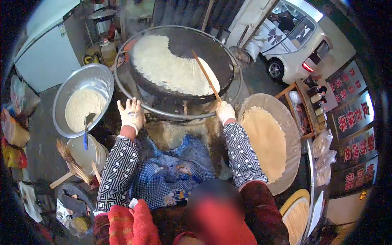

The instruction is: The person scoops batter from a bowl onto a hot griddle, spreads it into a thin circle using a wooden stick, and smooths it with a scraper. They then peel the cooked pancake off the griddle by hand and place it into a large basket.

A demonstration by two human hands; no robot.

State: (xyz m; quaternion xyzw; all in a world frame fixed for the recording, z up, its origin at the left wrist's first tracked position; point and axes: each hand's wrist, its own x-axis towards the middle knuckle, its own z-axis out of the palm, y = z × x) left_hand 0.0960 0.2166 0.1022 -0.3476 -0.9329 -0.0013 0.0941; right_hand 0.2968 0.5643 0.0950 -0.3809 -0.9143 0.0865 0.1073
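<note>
A wooden spreader stick point(206, 74) reaches across the round dark griddle point(200, 41), its lower end inside my gloved right hand point(225, 112), which is closed around it. Pale batter point(163, 65) covers the left and front of the griddle in a wide curved layer; the dark surface shows at the back and right. My gloved left hand point(132, 116) lies at the metal ring point(163, 112) around the griddle, fingers spread, holding nothing. Just left of that hand stands a metal basin point(61, 118) of pale batter with a blue-handled ladle point(86, 132) in it.
To the right, a large round flatbread point(265, 143) lies on a plastic-lined round tray point(295, 157). Below the basin are a bucket point(100, 153) and a straw brush point(73, 163). A wooden rack point(304, 108) with bottles stands at right, and a parked car point(300, 45) is behind.
</note>
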